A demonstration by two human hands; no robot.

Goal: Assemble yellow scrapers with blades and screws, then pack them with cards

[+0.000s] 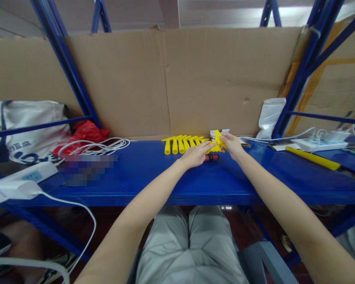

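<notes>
Hand, right: thumb and fingers pinched on yellow piece, at the right end of yellow row. Hand, left: extended before the row toward the same piece; whether its fingers grip cannot be told. Hands close together. Held piece: bright yellow, partly covered by fingers. Yellow row: several like-coloured pieces, side by side, each with a stem thicker at the near end and a narrow top, on blue shelf. Red-and-black cylinder: in front of the row's right part. Red bag: left of the row. White cloth bag: farther left; characters "豆腐" legible, dark blue print below.
</notes>
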